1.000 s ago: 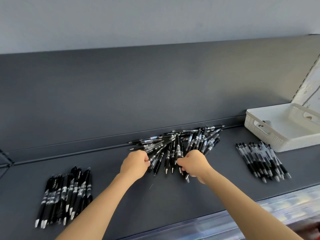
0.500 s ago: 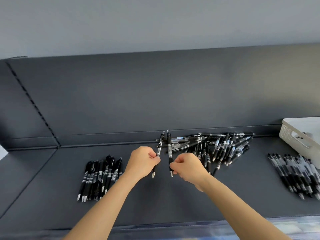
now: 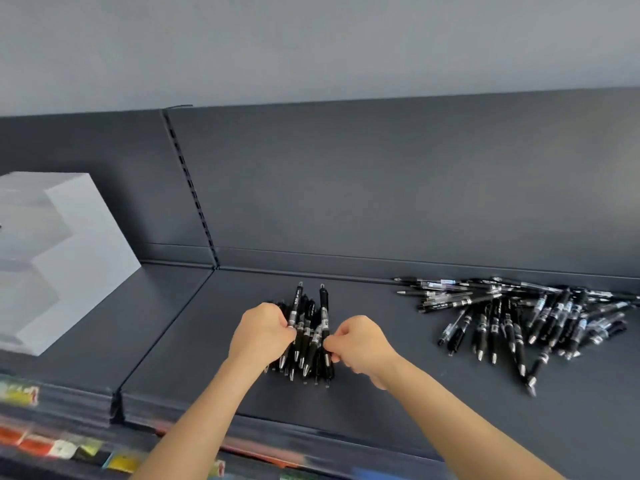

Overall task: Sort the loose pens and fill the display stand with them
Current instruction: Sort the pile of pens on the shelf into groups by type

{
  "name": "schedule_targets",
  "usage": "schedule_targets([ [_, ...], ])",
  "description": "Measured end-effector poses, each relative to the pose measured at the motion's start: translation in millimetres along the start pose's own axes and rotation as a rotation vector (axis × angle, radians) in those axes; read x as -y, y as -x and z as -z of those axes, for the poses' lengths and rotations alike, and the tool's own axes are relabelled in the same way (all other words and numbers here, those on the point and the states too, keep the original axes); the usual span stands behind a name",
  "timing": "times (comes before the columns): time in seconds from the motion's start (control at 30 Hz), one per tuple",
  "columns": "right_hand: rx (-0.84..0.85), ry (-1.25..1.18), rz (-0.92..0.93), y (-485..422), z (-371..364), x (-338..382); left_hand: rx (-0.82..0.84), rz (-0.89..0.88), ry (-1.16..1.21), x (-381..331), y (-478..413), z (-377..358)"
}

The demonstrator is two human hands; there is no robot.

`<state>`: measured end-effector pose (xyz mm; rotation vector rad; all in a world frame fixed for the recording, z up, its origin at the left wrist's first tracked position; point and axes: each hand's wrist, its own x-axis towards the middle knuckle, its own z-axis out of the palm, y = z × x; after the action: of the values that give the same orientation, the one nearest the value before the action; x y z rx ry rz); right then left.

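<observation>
My left hand [image 3: 261,332] pinches a black pen [image 3: 295,306] and my right hand [image 3: 360,342] pinches another black pen [image 3: 323,311]; both pens stand nearly upright over a sorted bunch of black pens [image 3: 306,351] lying on the dark shelf [image 3: 381,393]. A loose heap of black and clear pens [image 3: 519,317] is spread at the right, close to the back wall. At the far left stands a white stepped display stand [image 3: 69,258]; I see no pens in its visible part.
The shelf's dark back panel [image 3: 381,185] rises right behind the pens, with a slotted upright [image 3: 192,188] at the joint. Blurred coloured price labels [image 3: 62,448] run along the front edge below.
Both hands carried their pens leftward from beside the loose heap to over the sorted bunch. The view swung left: the stand came in, the white basket and right-hand bunch went out.
</observation>
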<state>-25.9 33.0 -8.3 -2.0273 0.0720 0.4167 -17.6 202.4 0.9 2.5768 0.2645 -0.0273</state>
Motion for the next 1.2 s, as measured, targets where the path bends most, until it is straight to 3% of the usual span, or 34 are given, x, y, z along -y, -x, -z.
schedule_targets([
  [0.4,-0.024,0.113,-0.018,-18.2,-33.2,16.6,0.033,0.011,-0.028,23.2,-10.5,-7.2],
  [0.6,-0.072,0.132,0.033,-17.0,-27.3,10.6,-0.041,-0.053,-0.151,9.1,-4.8,-1.5],
  [0.73,-0.139,0.126,0.047,-8.2,-6.4,1.9,-0.071,-0.153,-0.112,-15.3,-0.2,-2.8],
  [1.2,-0.469,0.235,-0.07,42.9,108.2,-80.1,0.135,-0.441,-0.115,-126.5,14.8,-81.1],
])
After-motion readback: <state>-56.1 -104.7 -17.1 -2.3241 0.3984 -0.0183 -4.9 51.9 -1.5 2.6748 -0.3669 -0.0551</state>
